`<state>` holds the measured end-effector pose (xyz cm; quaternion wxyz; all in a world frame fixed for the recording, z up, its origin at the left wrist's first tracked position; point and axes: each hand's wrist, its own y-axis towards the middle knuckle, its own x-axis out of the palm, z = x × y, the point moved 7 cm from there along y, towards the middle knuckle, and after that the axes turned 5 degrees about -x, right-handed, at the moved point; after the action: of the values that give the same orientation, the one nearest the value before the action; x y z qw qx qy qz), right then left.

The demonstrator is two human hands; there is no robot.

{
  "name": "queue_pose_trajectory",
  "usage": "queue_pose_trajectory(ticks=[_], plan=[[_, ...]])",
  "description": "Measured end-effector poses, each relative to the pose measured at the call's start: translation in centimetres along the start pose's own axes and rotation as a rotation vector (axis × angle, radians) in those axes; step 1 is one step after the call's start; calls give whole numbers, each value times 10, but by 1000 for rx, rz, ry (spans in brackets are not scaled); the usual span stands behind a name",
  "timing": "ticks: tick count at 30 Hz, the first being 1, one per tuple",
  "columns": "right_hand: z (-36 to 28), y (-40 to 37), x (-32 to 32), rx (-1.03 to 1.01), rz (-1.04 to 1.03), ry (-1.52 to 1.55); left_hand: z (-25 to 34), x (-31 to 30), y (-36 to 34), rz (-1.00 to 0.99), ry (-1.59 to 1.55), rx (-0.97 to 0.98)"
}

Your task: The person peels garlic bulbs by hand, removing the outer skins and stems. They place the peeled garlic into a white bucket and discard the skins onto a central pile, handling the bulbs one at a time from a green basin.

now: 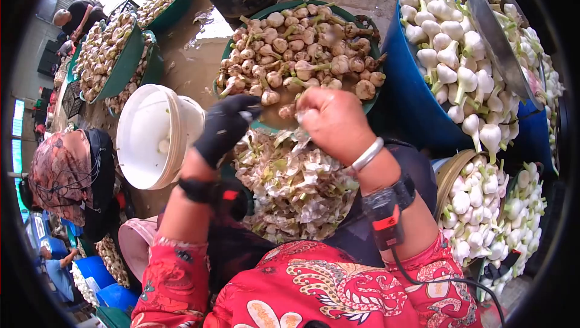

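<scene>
My left hand [225, 127] wears a black glove and is closed around a small blade whose tip points right. My right hand [334, 121], bare with a silver bangle, is clenched on a garlic bulb [288, 110] that shows between the two hands. Both hands hover over a heap of garlic skins and trimmings [294, 184] in my lap. Just beyond them stands a green basin [370, 103] heaped with untrimmed, brownish garlic bulbs [299, 50].
A white bucket [151, 136] tilts at my left. Blue tubs [411, 95] and baskets of peeled white garlic [477, 201] fill the right side, with a metal bowl [495, 32] on top. A person in a patterned headscarf [60, 174] sits left. More green basins [124, 65] lie far left on wet floor.
</scene>
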<state>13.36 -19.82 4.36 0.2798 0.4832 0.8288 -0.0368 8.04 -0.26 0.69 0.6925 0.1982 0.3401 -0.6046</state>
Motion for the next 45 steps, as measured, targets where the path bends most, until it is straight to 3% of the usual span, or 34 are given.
queue_pose_trajectory(ticks=[1, 2, 4, 6, 8, 10, 12, 15, 16, 18, 20, 22, 24, 25, 26, 27, 35, 41, 43, 44, 45], plan=[[1, 3, -18, 88, 40, -39, -9, 34, 19, -14, 43, 66], [7, 6, -29, 18, 131, -202, -19, 66, 38, -28, 87, 133], [11, 7, -46, 27, 237, -127, -28, 120, 71, -103, 280, 251], [11, 11, -54, 142, 195, -95, -80, 187, 109, -149, 545, 326], [21, 13, -55, 256, 147, -57, -77, 196, 118, -101, 561, 346], [23, 16, -59, 176, 231, 3, -79, 194, 117, -357, 651, 174], [23, 17, -56, 113, 300, 82, -99, 181, 104, -299, 579, 254], [35, 17, -38, 270, 117, 60, -85, 129, 83, -198, 400, 237], [39, 15, -28, 261, 111, 68, -62, 97, 71, -231, 260, -59], [35, 13, 2, 154, -12, 298, -43, 55, 46, -116, -89, -130], [20, 11, 29, 56, -150, 455, 8, 15, 16, -193, -127, -109], [5, 13, 50, 15, -173, 685, 28, -3, -18, -271, -593, -255], [-10, 8, 54, 47, -219, 755, 21, -10, -39, -184, -937, -260], [-12, 7, 56, 124, -205, 916, 20, -8, -43, -175, -938, -257], [-12, 4, 60, 208, -190, 1073, 21, -8, -46, -120, -1083, -196], [-11, 5, 63, 199, -183, 1040, 21, -10, -47, -63, -1229, -132], [-2, 3, 72, 171, -103, 980, 5, -3, -37, -1, -1017, -195], [4, 2, 79, 329, -128, 1324, 12, -8, -40, -94, -1149, -164], [6, 3, 78, 335, -120, 1322, 29, -20, -43, -77, -752, 89], [6, 3, 78, 341, -114, 1319, 31, -19, -43, -78, -752, 89], [7, 2, 78, 342, -113, 1320, 27, -15, -42, -94, -975, -10]])
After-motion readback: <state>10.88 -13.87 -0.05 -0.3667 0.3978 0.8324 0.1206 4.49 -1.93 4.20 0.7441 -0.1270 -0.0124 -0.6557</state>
